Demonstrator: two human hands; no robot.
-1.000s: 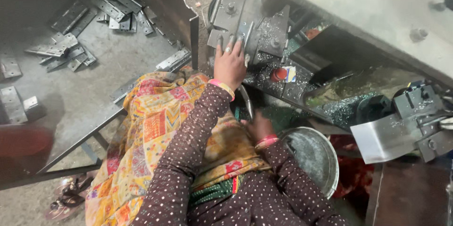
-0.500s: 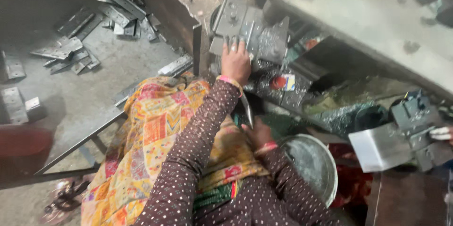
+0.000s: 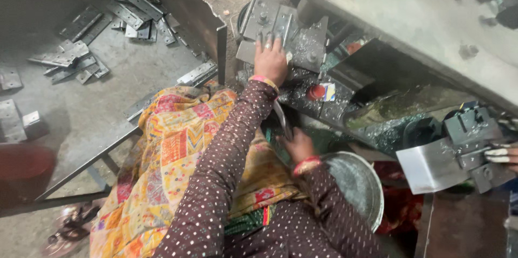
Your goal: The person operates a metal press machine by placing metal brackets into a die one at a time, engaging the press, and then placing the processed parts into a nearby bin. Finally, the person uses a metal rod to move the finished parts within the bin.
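The left hand (image 3: 271,59) is laid flat, fingers spread, on a grey metal plate (image 3: 258,52) at the press fixture (image 3: 286,30) on the far side, nothing being clasped. A thin metal strip (image 3: 282,119) is held in the closed grip of the right hand (image 3: 298,146) (nearer, just left of a round metal bowl (image 3: 359,185)). More plates (image 3: 81,53) are scattered on the worktop (image 3: 135,74) to the left.

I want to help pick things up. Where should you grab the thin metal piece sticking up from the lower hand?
Probably by its bottom end, where the right hand already meets it. The metal strip is narrow and flat and stands tilted, its top end free, so coming from below and pinching its two flat faces looks safer than touching the edges. The left hand is up on the metal machine plates.
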